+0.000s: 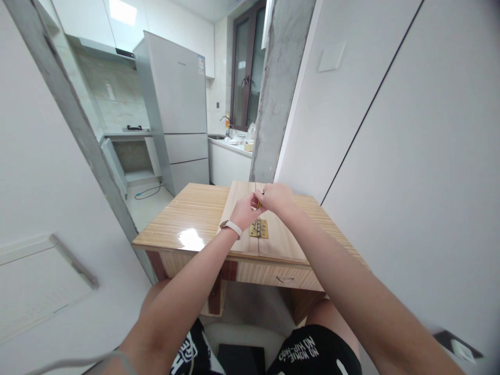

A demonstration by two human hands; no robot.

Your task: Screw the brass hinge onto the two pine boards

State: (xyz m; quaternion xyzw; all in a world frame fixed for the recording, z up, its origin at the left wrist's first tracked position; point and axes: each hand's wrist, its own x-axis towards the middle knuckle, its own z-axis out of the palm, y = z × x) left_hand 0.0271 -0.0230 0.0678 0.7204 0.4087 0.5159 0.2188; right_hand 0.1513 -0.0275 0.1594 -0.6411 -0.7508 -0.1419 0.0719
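Note:
Two pale wooden boards lie side by side on the table, the left board (230,207) and the right board (284,244) meeting along a narrow seam. A brass hinge (259,228) lies flat across that seam, on the side nearer me. Just beyond it, my left hand (245,211) and my right hand (278,198) come together with bent, closed fingers. Between the fingertips shows a small yellow-gold piece (259,204); the fingers cover most of it, so its kind is unclear. A watch with a light strap (234,227) is on my left wrist.
The wood-grain table (203,200) has a drawer (269,275) with a dark handle at its front. A white wall panel (390,172) rises close on the right. Beyond the table stand a grey refrigerator (179,88) and a sink counter (230,161).

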